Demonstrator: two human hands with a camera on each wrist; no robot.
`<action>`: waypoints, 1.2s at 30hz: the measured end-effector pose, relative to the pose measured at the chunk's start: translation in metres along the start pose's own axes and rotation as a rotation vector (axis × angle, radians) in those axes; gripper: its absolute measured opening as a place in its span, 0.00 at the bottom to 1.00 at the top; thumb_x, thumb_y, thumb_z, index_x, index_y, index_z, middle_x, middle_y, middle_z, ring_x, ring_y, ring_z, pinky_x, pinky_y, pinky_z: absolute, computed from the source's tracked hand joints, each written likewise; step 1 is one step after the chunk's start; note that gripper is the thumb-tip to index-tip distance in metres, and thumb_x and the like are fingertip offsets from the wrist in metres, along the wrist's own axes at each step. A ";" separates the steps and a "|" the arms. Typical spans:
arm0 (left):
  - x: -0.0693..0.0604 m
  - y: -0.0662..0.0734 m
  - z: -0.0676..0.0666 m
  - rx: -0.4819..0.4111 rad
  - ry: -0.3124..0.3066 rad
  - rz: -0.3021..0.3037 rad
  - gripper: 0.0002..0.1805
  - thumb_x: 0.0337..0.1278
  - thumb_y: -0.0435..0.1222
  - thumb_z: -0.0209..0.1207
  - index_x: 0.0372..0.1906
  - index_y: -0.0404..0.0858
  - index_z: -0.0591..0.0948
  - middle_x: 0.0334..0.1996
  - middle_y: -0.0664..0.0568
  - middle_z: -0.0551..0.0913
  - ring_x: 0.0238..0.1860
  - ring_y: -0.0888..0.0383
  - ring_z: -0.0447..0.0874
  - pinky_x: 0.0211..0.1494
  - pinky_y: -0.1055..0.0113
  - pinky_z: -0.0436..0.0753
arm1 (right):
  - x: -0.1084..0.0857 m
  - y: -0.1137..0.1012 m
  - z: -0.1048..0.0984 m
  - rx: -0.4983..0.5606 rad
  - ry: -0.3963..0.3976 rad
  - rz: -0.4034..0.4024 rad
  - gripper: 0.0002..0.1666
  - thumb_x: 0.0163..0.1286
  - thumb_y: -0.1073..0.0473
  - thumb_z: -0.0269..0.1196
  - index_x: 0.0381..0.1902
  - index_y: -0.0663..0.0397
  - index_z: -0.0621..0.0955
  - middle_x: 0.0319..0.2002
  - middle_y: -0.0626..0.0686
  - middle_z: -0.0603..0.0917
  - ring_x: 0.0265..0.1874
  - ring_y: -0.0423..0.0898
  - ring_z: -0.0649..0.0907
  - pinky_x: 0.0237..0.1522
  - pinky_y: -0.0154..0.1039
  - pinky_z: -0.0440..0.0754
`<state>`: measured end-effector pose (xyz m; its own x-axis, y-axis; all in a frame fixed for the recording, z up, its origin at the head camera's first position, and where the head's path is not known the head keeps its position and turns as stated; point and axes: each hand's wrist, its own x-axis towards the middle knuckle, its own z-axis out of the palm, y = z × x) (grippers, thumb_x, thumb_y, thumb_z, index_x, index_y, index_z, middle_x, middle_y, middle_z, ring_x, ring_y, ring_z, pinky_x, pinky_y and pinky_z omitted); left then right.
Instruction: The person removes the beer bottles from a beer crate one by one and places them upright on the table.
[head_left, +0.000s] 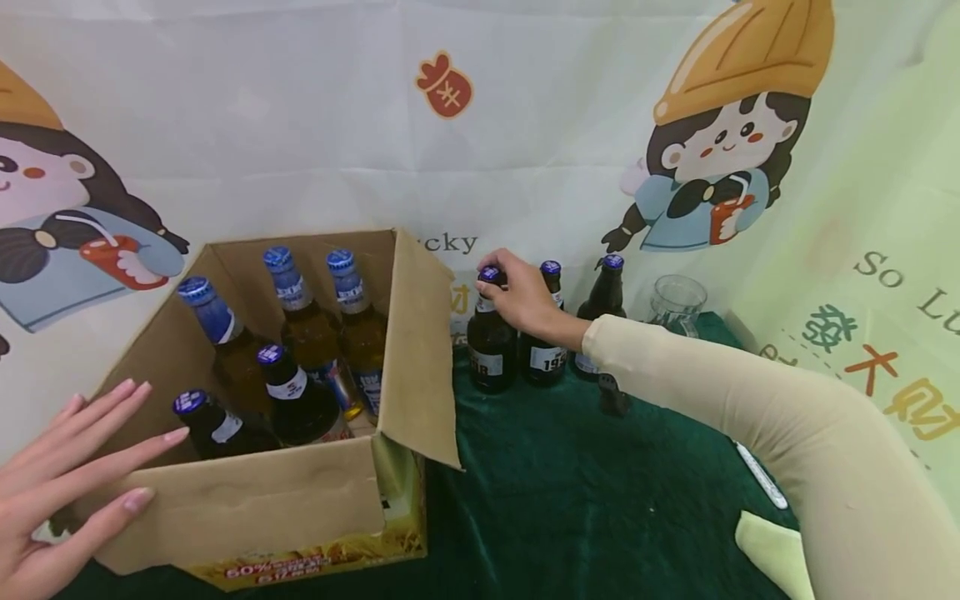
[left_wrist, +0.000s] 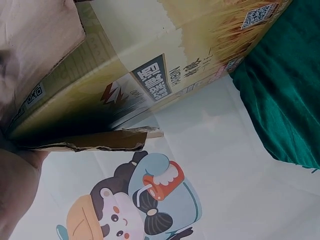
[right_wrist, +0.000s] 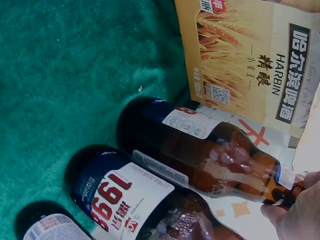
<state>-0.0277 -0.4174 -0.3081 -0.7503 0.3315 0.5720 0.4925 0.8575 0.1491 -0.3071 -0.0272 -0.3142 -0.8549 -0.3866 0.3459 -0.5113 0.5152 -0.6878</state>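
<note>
My right hand (head_left: 528, 296) pinches the capped top of a brown beer bottle (head_left: 491, 350), the leftmost of three at the back of the table. The bottle stands upright, close to the box; in the right wrist view fingers (right_wrist: 300, 210) are around its neck. A second beer bottle (right_wrist: 120, 200) labelled 1998 and a third beer bottle (head_left: 604, 292) stand beside it, partly behind my wrist. My left hand (head_left: 67, 483), fingers straight and spread, rests at the near left corner of the open cardboard box (head_left: 255, 500). Inside the box stand several beer bottles (head_left: 300, 400).
A glass mug (head_left: 677, 302) stands at the back right. A white pen-like object (head_left: 761, 475) and a pale green cloth (head_left: 772, 550) lie near my right sleeve. The box flap (head_left: 423, 350) juts out towards the bottles. Green cloth (head_left: 555, 483) covers the table; a printed curtain hangs behind.
</note>
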 end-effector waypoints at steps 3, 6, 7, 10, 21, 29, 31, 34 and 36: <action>0.000 0.000 0.000 -0.004 0.006 0.015 0.25 0.60 0.35 0.68 0.64 0.49 0.82 0.79 0.51 0.61 0.83 0.57 0.47 0.89 0.51 0.36 | 0.001 -0.003 -0.004 -0.071 -0.037 0.010 0.17 0.76 0.60 0.61 0.58 0.62 0.76 0.54 0.60 0.83 0.51 0.54 0.85 0.55 0.46 0.88; 0.001 -0.001 0.001 -0.014 0.016 0.037 0.23 0.62 0.36 0.66 0.63 0.47 0.82 0.78 0.53 0.62 0.83 0.56 0.49 0.90 0.53 0.36 | 0.004 -0.006 -0.010 -0.139 -0.102 0.014 0.18 0.76 0.58 0.61 0.59 0.61 0.75 0.52 0.60 0.84 0.37 0.51 0.83 0.41 0.42 0.84; 0.002 -0.001 0.000 -0.012 0.017 0.043 0.23 0.63 0.37 0.66 0.63 0.48 0.82 0.79 0.54 0.62 0.83 0.56 0.49 0.90 0.52 0.37 | 0.005 -0.009 -0.013 -0.156 -0.127 0.018 0.19 0.75 0.57 0.61 0.59 0.61 0.75 0.50 0.61 0.83 0.33 0.50 0.81 0.36 0.41 0.81; 0.003 -0.003 0.000 0.002 0.020 0.053 0.22 0.66 0.41 0.65 0.64 0.50 0.82 0.79 0.56 0.61 0.83 0.57 0.49 0.90 0.52 0.38 | 0.006 -0.016 -0.019 -0.181 -0.199 0.038 0.24 0.75 0.53 0.62 0.62 0.62 0.73 0.48 0.61 0.82 0.29 0.49 0.79 0.33 0.41 0.79; 0.003 -0.006 0.000 0.028 -0.003 0.064 0.27 0.59 0.36 0.69 0.65 0.47 0.81 0.78 0.48 0.62 0.83 0.54 0.47 0.90 0.51 0.38 | 0.011 -0.071 -0.039 -0.015 0.038 -0.121 0.29 0.78 0.48 0.59 0.68 0.59 0.72 0.69 0.56 0.75 0.72 0.51 0.72 0.76 0.44 0.74; 0.002 -0.003 0.001 0.006 0.015 0.093 0.23 0.68 0.44 0.62 0.66 0.49 0.80 0.79 0.55 0.60 0.83 0.53 0.48 0.90 0.53 0.40 | 0.013 -0.128 -0.053 0.366 -0.230 -0.045 0.31 0.78 0.43 0.56 0.72 0.48 0.67 0.71 0.48 0.74 0.68 0.42 0.76 0.69 0.37 0.81; 0.001 -0.003 0.000 0.004 0.014 0.087 0.23 0.67 0.44 0.63 0.66 0.49 0.80 0.79 0.55 0.60 0.83 0.54 0.48 0.89 0.51 0.40 | 0.014 -0.138 -0.052 0.524 -0.355 -0.011 0.32 0.79 0.45 0.55 0.74 0.51 0.64 0.71 0.51 0.73 0.67 0.45 0.78 0.69 0.39 0.82; 0.001 -0.002 0.000 -0.002 0.010 0.075 0.24 0.65 0.41 0.65 0.65 0.48 0.80 0.79 0.56 0.61 0.83 0.53 0.48 0.89 0.47 0.40 | 0.014 -0.152 -0.046 0.749 -0.519 0.079 0.34 0.81 0.48 0.51 0.78 0.51 0.58 0.73 0.56 0.71 0.68 0.51 0.78 0.70 0.44 0.81; 0.001 -0.002 -0.001 -0.004 0.004 0.069 0.25 0.63 0.38 0.67 0.66 0.48 0.80 0.79 0.56 0.61 0.83 0.53 0.47 0.89 0.47 0.40 | 0.014 -0.160 -0.038 0.837 -0.591 0.154 0.35 0.82 0.47 0.50 0.79 0.51 0.57 0.73 0.57 0.71 0.68 0.53 0.78 0.71 0.47 0.80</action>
<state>-0.0293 -0.4186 -0.3071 -0.7127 0.3883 0.5842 0.5448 0.8310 0.1123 -0.2409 -0.0859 -0.1754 -0.6111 -0.7916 0.0033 0.0179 -0.0180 -0.9997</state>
